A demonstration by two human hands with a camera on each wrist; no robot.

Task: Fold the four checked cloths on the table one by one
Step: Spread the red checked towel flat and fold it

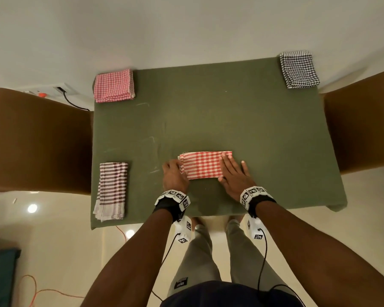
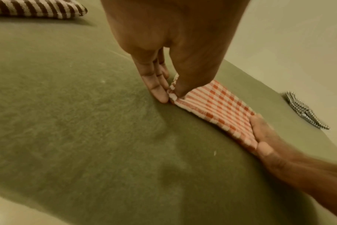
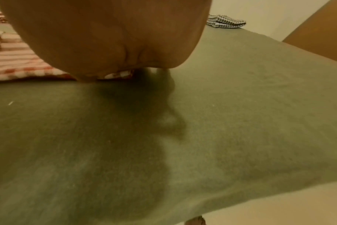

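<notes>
While our left hand (image 1: 174, 177) pinches the near-left end of the red checked cloth (image 1: 203, 165), our right hand (image 1: 234, 175) presses flat on its right end; beyond, 2 folded cloths, pink (image 1: 114, 85) and black (image 1: 299, 69), occupy the table's (image 1: 220, 116) far corners.

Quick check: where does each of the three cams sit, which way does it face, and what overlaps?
Head: on the head, facing down at the green table; shows both forearms, left hand, right hand, legs.
Left wrist: along the left hand, whose fingers pinch the red checked cloth.
Right wrist: under the right hand, facing the table's far right corner.
Shared: all show the red checked cloth and the black checked cloth.
</notes>
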